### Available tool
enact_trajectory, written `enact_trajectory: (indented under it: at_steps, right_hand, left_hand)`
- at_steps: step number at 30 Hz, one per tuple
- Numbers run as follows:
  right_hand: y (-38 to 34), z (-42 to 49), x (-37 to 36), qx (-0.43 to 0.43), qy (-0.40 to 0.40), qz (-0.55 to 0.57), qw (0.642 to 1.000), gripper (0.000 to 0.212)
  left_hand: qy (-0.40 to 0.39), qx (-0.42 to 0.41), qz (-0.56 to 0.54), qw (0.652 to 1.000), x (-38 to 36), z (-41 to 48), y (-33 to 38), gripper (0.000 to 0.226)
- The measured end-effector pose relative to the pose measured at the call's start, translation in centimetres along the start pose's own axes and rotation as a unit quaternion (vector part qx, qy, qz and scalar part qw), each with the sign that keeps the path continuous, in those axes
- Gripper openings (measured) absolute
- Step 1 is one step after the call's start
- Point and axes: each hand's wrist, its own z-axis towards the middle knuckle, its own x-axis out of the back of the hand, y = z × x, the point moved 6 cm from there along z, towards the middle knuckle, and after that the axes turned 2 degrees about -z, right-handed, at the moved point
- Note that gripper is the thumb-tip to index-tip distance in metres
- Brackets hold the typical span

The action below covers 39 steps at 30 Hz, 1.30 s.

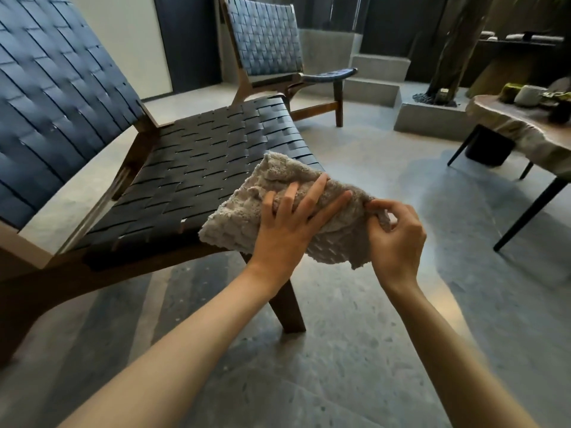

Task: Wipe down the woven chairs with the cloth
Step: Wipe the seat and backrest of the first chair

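Note:
A beige fluffy cloth (244, 211) lies bunched over the front right corner of the near woven chair (191, 168), which has dark straps on a brown wooden frame. My left hand (290, 223) rests on top of the cloth with its fingers spread and nearly straight. My right hand (397, 233) pinches the cloth's right edge between thumb and curled fingers, just off the seat's front edge. A second woven chair (265, 47) of the same kind stands behind, facing right.
A wooden slab table (519, 131) on thin black legs stands at the right with small pots on it. Concrete steps (374, 78) and a plinth with a tree trunk (429, 118) lie at the back. Grey stone floor spreads below and to the right.

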Motion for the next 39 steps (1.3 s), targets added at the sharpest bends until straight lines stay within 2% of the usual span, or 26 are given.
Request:
enact_trajectory:
  at_steps: [2, 5, 8, 11, 14, 17, 21, 24, 26, 29, 31, 36, 39]
  right_hand:
    - [0.8, -0.5, -0.5, -0.04, -0.035, 0.018, 0.998, 0.022]
    - [1.2, -2.0, -1.1, -0.05, -0.075, 0.011, 0.996, 0.02]
    - [0.9, -4.0, -1.7, -0.006, -0.1, -0.06, 0.993, 0.016]
    - [0.5, -6.3, -3.0, 0.036, -0.152, -0.099, 0.983, 0.014]
    - [-0.6, -8.1, -3.9, 0.089, -0.146, -0.11, 0.979, 0.013]
    - [-1.5, -9.1, -4.9, 0.105, -0.104, -0.063, 0.987, 0.013]
    - [-1.6, -9.1, -7.2, 0.023, -0.089, 0.036, 0.995, 0.013]
    - [-1.8, -9.4, -8.2, -0.009, -0.07, 0.09, 0.993, 0.011]
    - [-1.6, -9.7, -8.6, -0.023, -0.064, 0.121, 0.99, 0.014]
    - [-0.9, -10.1, -9.3, -0.045, -0.092, 0.13, 0.986, 0.028]
    - [-0.7, -10.5, -9.8, -0.041, -0.117, 0.117, 0.985, 0.033]
    - [-0.9, -10.5, -10.1, -0.032, -0.088, 0.102, 0.99, 0.029]
    - [-1.1, -11.1, -10.5, -0.019, -0.085, 0.102, 0.991, 0.028]
  left_hand:
    - [0.002, -0.01, 0.008, 1.0, 0.3, -0.3, 0.1, 0.058]
    - [0.01, 0.039, -0.014, 0.999, 1.3, -2.0, 0.4, 0.059]
    - [-0.041, 0.13, -0.068, 0.988, 1.5, -6.3, 1.0, 0.076]
    - [-0.064, 0.233, -0.13, 0.962, 1.5, -11.0, 0.6, 0.091]
    - [-0.06, 0.32, -0.167, 0.93, 1.4, -13.7, -0.1, 0.083]
    - [-0.048, 0.432, -0.193, 0.88, 0.9, -14.4, -1.8, 0.064]
    - [0.017, 0.524, -0.266, 0.809, 0.1, -14.3, -4.1, 0.036]
    - [0.077, 0.609, -0.333, 0.715, -0.5, -14.9, -4.8, 0.018]
    - [0.107, 0.649, -0.352, 0.666, -0.8, -15.1, -4.9, 0.023]
    - [0.149, 0.678, -0.426, 0.58, -1.7, -14.9, -4.6, 0.019]
    - [0.148, 0.672, -0.473, 0.55, -2.4, -14.5, -4.2, 0.018]
    - [0.099, 0.626, -0.567, 0.527, -3.4, -13.5, -3.2, 0.028]
    - [0.069, 0.575, -0.611, 0.539, -3.7, -13.2, -3.1, 0.037]
